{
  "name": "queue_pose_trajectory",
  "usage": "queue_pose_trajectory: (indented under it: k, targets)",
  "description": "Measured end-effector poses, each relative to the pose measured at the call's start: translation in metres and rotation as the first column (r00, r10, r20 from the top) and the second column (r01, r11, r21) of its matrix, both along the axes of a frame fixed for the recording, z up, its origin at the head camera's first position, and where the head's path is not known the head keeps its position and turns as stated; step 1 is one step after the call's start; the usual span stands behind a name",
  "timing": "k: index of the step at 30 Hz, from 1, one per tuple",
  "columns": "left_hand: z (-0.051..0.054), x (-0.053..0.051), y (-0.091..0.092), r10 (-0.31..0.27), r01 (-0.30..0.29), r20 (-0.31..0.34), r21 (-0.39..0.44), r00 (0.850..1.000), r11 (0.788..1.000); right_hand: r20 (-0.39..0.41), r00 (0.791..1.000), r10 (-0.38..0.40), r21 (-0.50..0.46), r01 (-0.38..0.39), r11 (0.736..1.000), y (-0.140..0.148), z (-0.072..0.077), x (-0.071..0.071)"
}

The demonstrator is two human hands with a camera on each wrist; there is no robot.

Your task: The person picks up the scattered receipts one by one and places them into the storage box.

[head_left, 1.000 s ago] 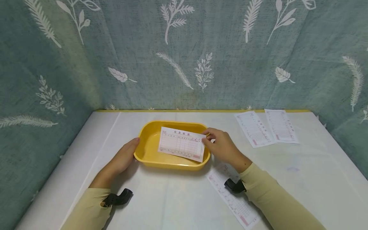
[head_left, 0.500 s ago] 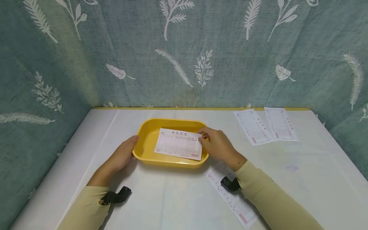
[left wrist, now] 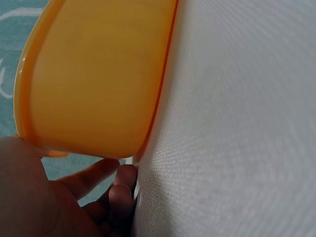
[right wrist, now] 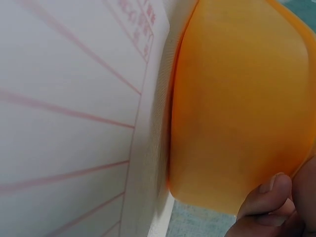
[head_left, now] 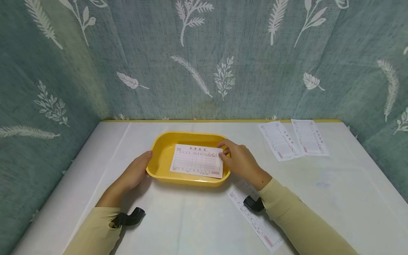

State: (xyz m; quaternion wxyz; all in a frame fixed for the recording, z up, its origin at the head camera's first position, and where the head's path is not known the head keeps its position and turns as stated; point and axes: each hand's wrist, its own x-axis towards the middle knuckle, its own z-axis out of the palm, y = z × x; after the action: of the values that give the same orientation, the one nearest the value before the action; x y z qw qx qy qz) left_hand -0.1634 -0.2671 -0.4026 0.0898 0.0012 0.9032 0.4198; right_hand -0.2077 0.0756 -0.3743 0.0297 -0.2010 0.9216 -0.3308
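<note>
A yellow tray (head_left: 159, 175) stands on the white table, seen from outside in both wrist views. At its left end my left hand (head_left: 135, 173) holds it, thumb at the rim and fingers against the outer wall low down. My right hand (head_left: 240, 159) reaches over the right rim and pinches the right edge of a printed receipt slip (head_left: 196, 161). That slip lies face up inside the tray, slightly tilted. In the right wrist view, the curled fingers (right wrist: 266, 197) show beside the tray wall; the pinched slip is hidden there.
Two more receipt slips (head_left: 280, 141) (head_left: 310, 138) lie at the back right, edges meeting. Another slip (head_left: 255, 216) lies partly under the right forearm, and its print fills the left of the right wrist view. Patterned green cloth (head_left: 204, 71) walls the back and sides.
The slip has shifted a little left and lower into the tray, with my right hand moving along. My left hand stays at the tray's left end. The view has shifted slightly.
</note>
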Motion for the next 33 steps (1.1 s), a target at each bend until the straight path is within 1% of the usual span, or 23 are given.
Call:
queue_pose_trajectory:
  k: [2, 6, 8, 13, 19, 24, 30, 33]
  targets:
    - [0.0001, -0.0001, 0.0005, -0.001, 0.001, 0.004, 0.002, 1.0, 1.0, 0.005, 1.0, 0.003, -0.01, -0.003, 1.0, 0.0005, -0.0002, -0.0007]
    - [0.0015, -0.0001, 0.001, 0.005, -0.005, 0.003, 0.006, 1.0, 1.0, -0.011, 1.0, 0.008, -0.025, -0.008, 1.0, 0.0003, -0.0008, -0.0014]
    - [0.0006, 0.0001, 0.0006, 0.007, -0.007, 0.0, 0.01, 1.0, 1.0, -0.014, 1.0, 0.005, -0.028, -0.005, 1.0, 0.0, -0.0009, -0.0008]
    - [-0.003, 0.0012, -0.0001, -0.009, 0.009, -0.013, -0.005, 1.0, 1.0, 0.011, 1.0, 0.001, -0.02, -0.001, 1.0, 0.0005, -0.003, 0.0015]
    - [-0.0027, 0.0007, 0.0006, -0.01, 0.011, -0.033, 0.003, 0.999, 1.0, -0.027, 1.0, 0.013, -0.035, -0.014, 0.999, 0.0016, -0.005, 0.0009]
    - [-0.0027, 0.0013, 0.0007, -0.021, 0.021, -0.025, 0.0, 0.999, 1.0, 0.013, 1.0, 0.006, -0.015, -0.006, 1.0, 0.0017, -0.0053, 0.0011]
    - [-0.0023, -0.0011, -0.001, -0.015, 0.015, -0.049, 0.005, 0.999, 1.0, -0.009, 1.0, -0.002, -0.024, 0.002, 1.0, 0.0008, -0.0035, 0.0002]
    - [-0.0026, -0.0006, -0.0006, -0.022, 0.023, -0.041, 0.012, 0.999, 1.0, 0.017, 1.0, -0.01, -0.014, 0.011, 1.0, 0.001, -0.0035, 0.0011]
